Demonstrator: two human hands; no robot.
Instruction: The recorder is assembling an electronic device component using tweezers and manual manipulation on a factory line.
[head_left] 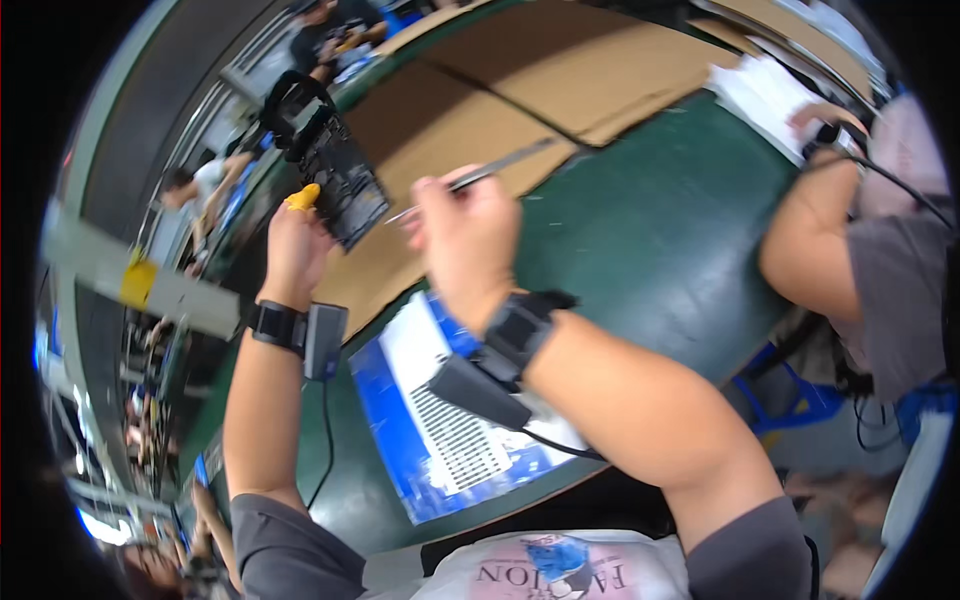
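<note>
My left hand (295, 248) is closed on the edge of a black electronic device (343, 182) with small parts on its exposed inner face. It is tilted and raised above the table. A yellow finger cot (303, 197) covers the thumb tip. Just right of the device, my right hand (468, 240) pinches slim metal tweezers (505, 163). Their thin tip points left, close to the device's lower edge; blur hides whether it touches. A black band with a small box sits on each wrist.
Brown cardboard (480, 110) covers the far part of the green table (640, 220). A blue folder (385, 400) with white printed sheets (455, 440) lies near me. At right, another person's arm (815, 235) rests by white paper (765, 95). A metal frame (150, 275) stands at left.
</note>
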